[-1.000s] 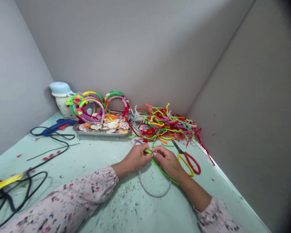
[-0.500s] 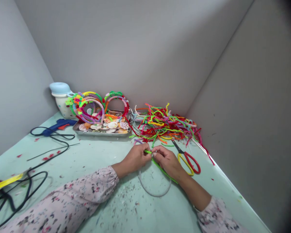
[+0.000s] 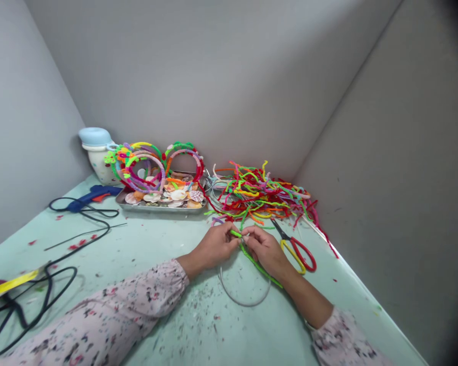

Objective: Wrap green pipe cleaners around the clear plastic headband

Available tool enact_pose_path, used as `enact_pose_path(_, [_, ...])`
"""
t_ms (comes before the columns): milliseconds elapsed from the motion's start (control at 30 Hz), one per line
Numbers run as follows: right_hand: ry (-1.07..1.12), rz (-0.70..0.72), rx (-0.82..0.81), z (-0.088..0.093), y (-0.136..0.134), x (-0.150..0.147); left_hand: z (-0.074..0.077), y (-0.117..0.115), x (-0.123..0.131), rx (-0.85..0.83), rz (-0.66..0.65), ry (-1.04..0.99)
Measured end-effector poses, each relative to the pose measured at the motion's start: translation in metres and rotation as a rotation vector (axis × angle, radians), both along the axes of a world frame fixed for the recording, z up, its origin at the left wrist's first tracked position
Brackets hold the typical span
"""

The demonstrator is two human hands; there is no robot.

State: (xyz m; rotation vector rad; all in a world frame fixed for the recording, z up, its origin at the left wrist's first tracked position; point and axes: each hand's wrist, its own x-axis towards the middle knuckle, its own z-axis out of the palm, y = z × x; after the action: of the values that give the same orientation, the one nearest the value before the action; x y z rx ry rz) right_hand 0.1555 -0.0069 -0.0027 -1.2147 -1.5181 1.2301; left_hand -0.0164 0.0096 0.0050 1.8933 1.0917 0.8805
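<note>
My left hand [image 3: 215, 245] and my right hand [image 3: 265, 250] meet at the middle of the table, fingertips close together. Both pinch a bright green pipe cleaner [image 3: 256, 265] where it runs along a thin, pale plastic headband [image 3: 245, 300]. The headband's lower loop rests on the table, and its top is hidden by my fingers. Red-and-yellow-handled scissors [image 3: 295, 253] lie just right of my right hand. A tangled heap of multicoloured pipe cleaners [image 3: 259, 195] lies just beyond both hands.
A steel tray [image 3: 160, 209] of seashells stands at the back, with wrapped headbands [image 3: 152, 168] leaning there. A white lidded pot [image 3: 97, 162] is behind them. A blue glue gun [image 3: 95, 192] and its black cord [image 3: 80, 234] lie left. Grey walls bound the pale green table [image 3: 198, 325].
Both hands have shifted slightly up the picture, with the green pipe cleaner's end now more closely held between my fingers. The headband has moved slightly with them.
</note>
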Motion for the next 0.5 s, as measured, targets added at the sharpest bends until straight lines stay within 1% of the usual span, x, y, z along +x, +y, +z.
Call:
enact_pose_path(333, [-0.001,0.013,0.008,-0.0015,0.0005,0.0009,-0.005,0.0023,0.0013,-0.098,-0.014,-0.051])
enact_pose_path(500, [-0.011,0.018,0.027,0.0006,-0.0005,-0.0002,-0.0046,0.0018,0.0007,-0.11,-0.022,-0.059])
